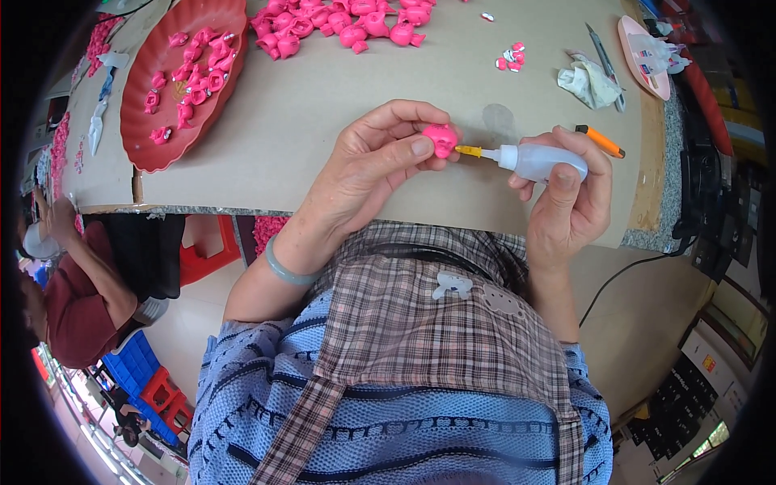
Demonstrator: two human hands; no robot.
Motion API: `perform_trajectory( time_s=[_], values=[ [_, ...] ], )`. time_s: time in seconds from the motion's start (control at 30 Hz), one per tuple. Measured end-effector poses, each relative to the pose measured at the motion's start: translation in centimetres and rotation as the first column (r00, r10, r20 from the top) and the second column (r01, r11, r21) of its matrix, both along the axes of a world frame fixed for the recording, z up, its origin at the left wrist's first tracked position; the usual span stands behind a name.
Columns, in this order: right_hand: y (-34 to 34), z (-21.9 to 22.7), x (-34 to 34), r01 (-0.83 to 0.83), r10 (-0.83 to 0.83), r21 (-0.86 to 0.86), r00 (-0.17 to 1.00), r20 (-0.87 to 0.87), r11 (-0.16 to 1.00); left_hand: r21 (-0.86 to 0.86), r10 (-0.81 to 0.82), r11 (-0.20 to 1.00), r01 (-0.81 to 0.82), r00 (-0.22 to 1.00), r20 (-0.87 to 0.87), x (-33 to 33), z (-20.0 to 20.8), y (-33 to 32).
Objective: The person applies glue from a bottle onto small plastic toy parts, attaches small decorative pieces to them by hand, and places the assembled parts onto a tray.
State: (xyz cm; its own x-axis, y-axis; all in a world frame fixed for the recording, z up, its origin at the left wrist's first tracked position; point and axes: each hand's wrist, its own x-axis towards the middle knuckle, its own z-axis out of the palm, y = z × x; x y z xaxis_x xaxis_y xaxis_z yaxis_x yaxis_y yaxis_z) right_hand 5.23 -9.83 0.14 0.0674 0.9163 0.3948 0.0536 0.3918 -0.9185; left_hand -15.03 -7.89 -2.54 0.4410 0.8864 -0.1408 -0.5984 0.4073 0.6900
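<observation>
Between the thumb and fingers of my left hand point(376, 153) is a small, rounded pink plastic piece point(442, 140). My right hand point(570, 182) is wrapped round a translucent white squeeze bottle point(550, 163), held almost level. Its yellow nozzle tip point(469, 151) points left and is at the right side of the pink piece; whether they touch I cannot tell. Both hands are above the near part of the table.
A red scalloped tray point(133, 113) with pink pieces stands at left; a pink pile point(356, 24) lies at the back. To the right are an orange-handled tool point(602, 142), crumpled tissue point(588, 83), tweezers point(605, 61) and a pink dish point(632, 48). Another person point(81, 283) sits at left.
</observation>
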Motion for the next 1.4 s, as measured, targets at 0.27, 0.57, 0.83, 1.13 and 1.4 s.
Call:
perform_trajectory(
  time_s=[0.27, 0.57, 0.83, 1.13, 1.4],
  values=[
    [0.15, -0.32, 0.14, 0.023, -0.028, 0.060, 0.996, 0.083, 0.998, 0.005, -0.005, 1.000, 0.005, 1.000, -0.002, 0.13, -0.25, 0.04],
    [0.28, -0.38, 0.12, 0.020, -0.026, 0.066, 0.996, 0.086, 0.998, 0.001, -0.014, 1.000, 0.014, 1.000, 0.000, 0.18, -0.40, 0.11],
    [0.38, -0.41, 0.20, 0.017, -0.022, 0.059, 0.995, 0.093, 0.998, -0.007, -0.015, 1.000, 0.015, 1.000, 0.005, 0.26, -0.34, 0.22],
    [0.53, -0.71, 0.31, 0.036, -0.045, 0.092, 0.994, 0.100, 0.995, -0.006, -0.042, 0.999, 0.042, 0.999, 0.004, 0.21, -0.42, 0.45],
    [0.48, -0.92, 0.41, 0.041, -0.071, 0.182, 0.985, 0.157, 0.982, -0.012, -0.048, 0.999, 0.048, 0.998, 0.028, 0.20, -0.50, 0.53]
  ],
)
